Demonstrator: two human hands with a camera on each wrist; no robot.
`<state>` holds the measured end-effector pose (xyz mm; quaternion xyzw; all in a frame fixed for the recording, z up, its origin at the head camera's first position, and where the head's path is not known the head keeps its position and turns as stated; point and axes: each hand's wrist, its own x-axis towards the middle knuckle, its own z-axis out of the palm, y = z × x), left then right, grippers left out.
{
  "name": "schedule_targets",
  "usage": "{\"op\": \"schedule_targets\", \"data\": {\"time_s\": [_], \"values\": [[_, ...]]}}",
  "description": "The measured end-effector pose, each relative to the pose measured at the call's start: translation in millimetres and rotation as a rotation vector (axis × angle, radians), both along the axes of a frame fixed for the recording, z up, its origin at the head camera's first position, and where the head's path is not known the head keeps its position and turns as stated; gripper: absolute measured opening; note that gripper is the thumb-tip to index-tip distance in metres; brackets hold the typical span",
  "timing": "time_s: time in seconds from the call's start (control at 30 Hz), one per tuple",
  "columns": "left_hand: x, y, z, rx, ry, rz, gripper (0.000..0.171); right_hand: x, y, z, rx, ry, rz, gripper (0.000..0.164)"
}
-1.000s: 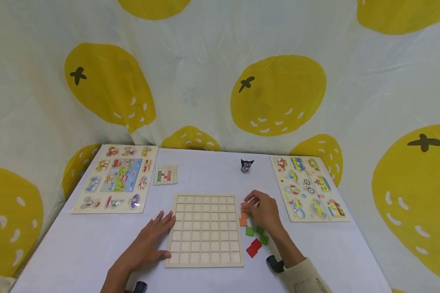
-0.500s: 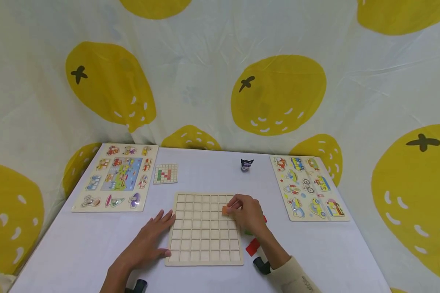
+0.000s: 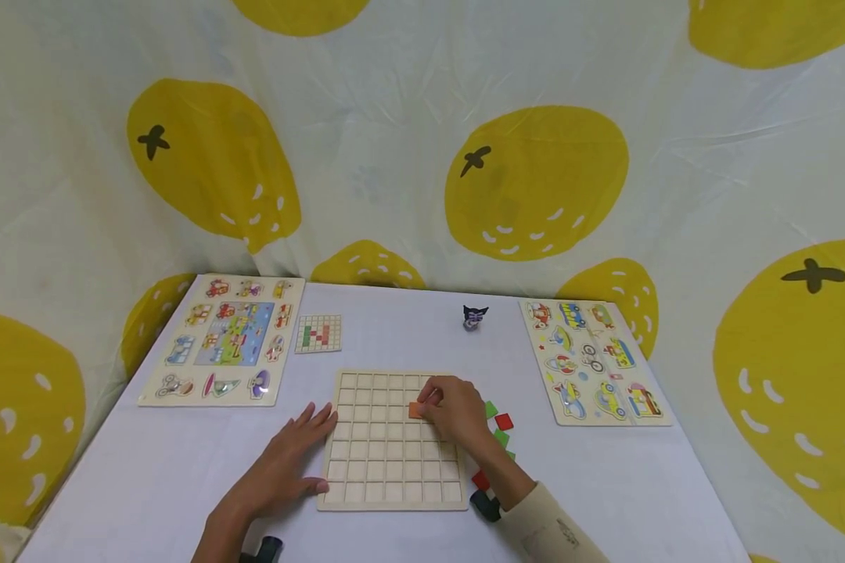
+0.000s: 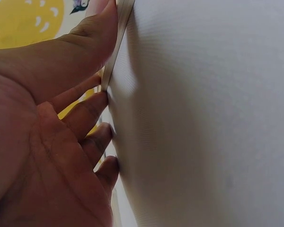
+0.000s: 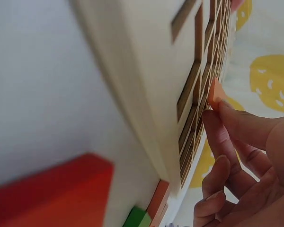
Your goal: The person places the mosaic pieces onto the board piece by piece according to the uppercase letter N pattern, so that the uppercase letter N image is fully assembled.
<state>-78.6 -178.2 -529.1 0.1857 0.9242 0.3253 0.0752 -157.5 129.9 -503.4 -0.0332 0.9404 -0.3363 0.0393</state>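
Observation:
A pale wooden grid board (image 3: 392, 505) lies in the middle of the white table. My right hand (image 3: 454, 414) pinches a small orange square tile (image 3: 415, 410) between thumb and fingers, low over the board's upper right cells. The right wrist view shows the tile (image 5: 215, 93) tilted close to the grid. At the board's left edge rests my left hand (image 3: 286, 461), fingers spread, thumb and fingertips touching the rim. In the left wrist view, the left hand's fingers (image 4: 87, 113) lie along the board's side.
Green tiles (image 3: 501, 438) and red tiles (image 3: 504, 422) lie right of the board, partly behind the right wrist. A small pattern card (image 3: 318, 349) lies at the back left. Picture puzzles stand left (image 3: 148, 397) and right (image 3: 591, 416), with a small dark figurine (image 3: 473, 317) between.
My right hand has picked up an orange tile right of the board and carried it leftward over the upper right cells. The left hand has stayed at the board's edge.

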Motion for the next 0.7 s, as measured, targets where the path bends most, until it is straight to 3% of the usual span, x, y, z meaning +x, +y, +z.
{"op": "schedule_targets", "data": {"time_s": [0.37, 0.7], "values": [[-0.6, 0.6, 0.2, 0.005, 0.01, -0.001, 0.103, -2.5, -4.0, -3.7, 0.062, 0.008, 0.048, 0.013], [-0.4, 1.0, 1.4, 0.009, 0.006, 0.002, 0.104, -0.1, 1.0, -1.3, 0.013, -0.011, 0.026, 0.008]]}}
